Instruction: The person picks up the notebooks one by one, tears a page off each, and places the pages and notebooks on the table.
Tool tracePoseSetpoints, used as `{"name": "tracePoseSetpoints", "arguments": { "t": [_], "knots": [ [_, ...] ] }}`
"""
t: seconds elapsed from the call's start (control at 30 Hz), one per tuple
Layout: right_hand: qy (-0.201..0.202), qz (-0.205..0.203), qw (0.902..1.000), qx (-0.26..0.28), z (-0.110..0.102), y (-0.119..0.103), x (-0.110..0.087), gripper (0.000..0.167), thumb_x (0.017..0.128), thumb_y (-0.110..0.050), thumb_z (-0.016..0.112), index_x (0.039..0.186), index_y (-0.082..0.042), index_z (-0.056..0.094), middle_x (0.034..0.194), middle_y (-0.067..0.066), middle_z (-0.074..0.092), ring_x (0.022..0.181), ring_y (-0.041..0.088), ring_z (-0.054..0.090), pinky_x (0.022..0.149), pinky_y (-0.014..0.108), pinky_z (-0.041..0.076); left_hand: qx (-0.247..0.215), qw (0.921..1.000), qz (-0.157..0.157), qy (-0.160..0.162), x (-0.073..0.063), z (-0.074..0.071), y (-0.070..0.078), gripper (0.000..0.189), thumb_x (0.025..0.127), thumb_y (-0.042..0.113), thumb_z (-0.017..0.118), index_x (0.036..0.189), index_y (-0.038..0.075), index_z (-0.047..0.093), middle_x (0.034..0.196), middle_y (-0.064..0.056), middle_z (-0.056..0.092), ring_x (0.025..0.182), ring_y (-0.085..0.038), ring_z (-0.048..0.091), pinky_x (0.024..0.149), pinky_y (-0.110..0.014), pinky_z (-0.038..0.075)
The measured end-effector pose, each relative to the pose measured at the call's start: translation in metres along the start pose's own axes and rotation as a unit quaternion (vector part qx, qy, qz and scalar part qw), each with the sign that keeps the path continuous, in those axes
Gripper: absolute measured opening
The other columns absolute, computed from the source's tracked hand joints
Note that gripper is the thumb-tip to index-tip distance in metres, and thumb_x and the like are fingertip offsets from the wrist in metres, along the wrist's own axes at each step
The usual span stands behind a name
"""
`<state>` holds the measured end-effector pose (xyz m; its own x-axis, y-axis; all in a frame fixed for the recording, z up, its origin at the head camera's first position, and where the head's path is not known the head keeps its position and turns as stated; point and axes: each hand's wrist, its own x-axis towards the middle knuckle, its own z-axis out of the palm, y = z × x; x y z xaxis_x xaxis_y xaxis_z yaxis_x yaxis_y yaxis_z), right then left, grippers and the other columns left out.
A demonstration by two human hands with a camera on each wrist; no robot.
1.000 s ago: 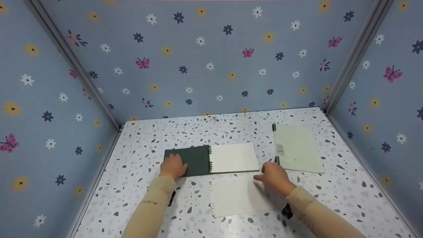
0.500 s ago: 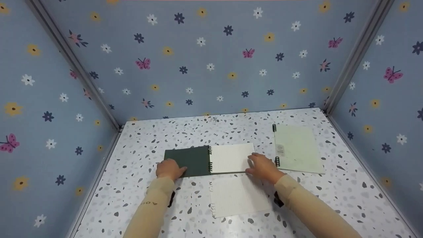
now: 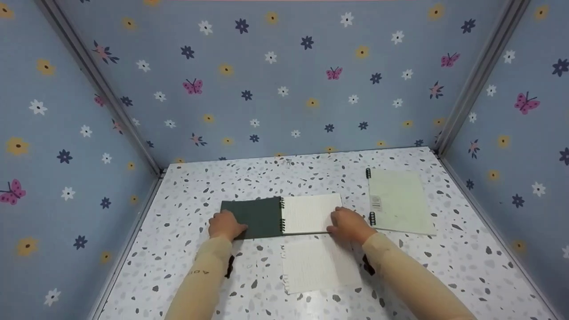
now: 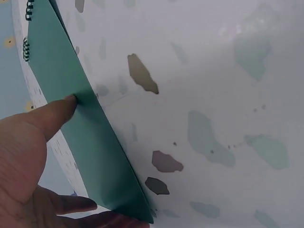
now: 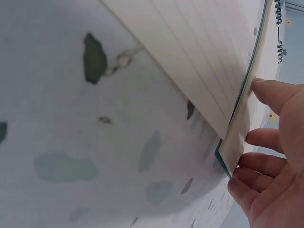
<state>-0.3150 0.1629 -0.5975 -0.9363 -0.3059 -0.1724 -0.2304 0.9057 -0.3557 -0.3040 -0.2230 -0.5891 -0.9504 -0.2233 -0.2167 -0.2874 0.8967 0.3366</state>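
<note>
An open spiral notebook (image 3: 311,213) lies on the table, its dark green cover (image 3: 260,218) folded out to the left and its lined pages facing up on the right. My left hand (image 3: 224,225) is at the cover's left end; in the left wrist view the thumb (image 4: 69,107) rests on the green cover and the fingers extend along its outer edge. At the right end, my right hand (image 3: 349,224) holds the page block's corner, thumb (image 5: 268,92) on the pages and bent fingers (image 5: 261,164) at the side edge. A torn-out lined sheet (image 3: 318,269) lies just in front.
A second spiral notebook (image 3: 400,200) with a pale green cover and a barcode label lies at the right. Patterned blue panels (image 3: 289,66) with grey corner posts (image 3: 480,75) enclose the speckled table (image 3: 200,178) at the back and sides.
My right hand has moved from over the loose sheet, up and left onto the notebook's right edge. My left hand has slid slightly left toward the cover's outer edge.
</note>
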Motion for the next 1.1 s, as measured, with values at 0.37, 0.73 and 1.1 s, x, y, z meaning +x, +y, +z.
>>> {"name": "tracePoseSetpoints", "arguments": {
  "t": [0.37,0.73,1.1],
  "knots": [
    [-0.006,-0.001,0.9999,-0.009,-0.002,0.001,0.002,0.023,0.1,-0.033,0.079,0.09,-0.015,0.071,0.121,0.016,0.077,0.098,0.03,0.071,0.098,0.05,0.061,-0.179,0.9833,-0.026,0.02,0.003,-0.037,-0.02,0.044,0.096,0.015,0.059,0.125,-0.018,0.063,0.119,-0.034,0.069,0.1,-0.037,0.067,0.094,-0.055,0.061],
    [0.002,-0.011,0.9999,-0.005,0.001,0.002,0.001,0.024,0.101,-0.034,0.078,0.091,-0.014,0.07,0.146,0.025,0.067,0.13,0.043,0.068,0.115,0.057,0.054,-0.302,0.9528,-0.019,-0.022,0.005,-0.076,-0.013,0.022,0.101,0.009,0.048,0.083,0.005,0.059,0.09,-0.01,0.062,0.083,-0.022,0.058,0.077,-0.038,0.054],
    [-0.001,-0.008,1.0,0.004,0.006,0.004,0.001,0.025,0.104,-0.034,0.075,0.103,-0.009,0.074,0.158,0.028,0.057,0.147,0.047,0.055,0.126,0.06,0.043,-0.481,0.8656,0.038,-0.133,-0.003,-0.093,0.02,0.054,0.116,0.021,0.05,0.162,-0.006,0.043,0.158,-0.028,0.055,0.129,-0.031,0.071,0.112,-0.042,0.059]
  ]
}}
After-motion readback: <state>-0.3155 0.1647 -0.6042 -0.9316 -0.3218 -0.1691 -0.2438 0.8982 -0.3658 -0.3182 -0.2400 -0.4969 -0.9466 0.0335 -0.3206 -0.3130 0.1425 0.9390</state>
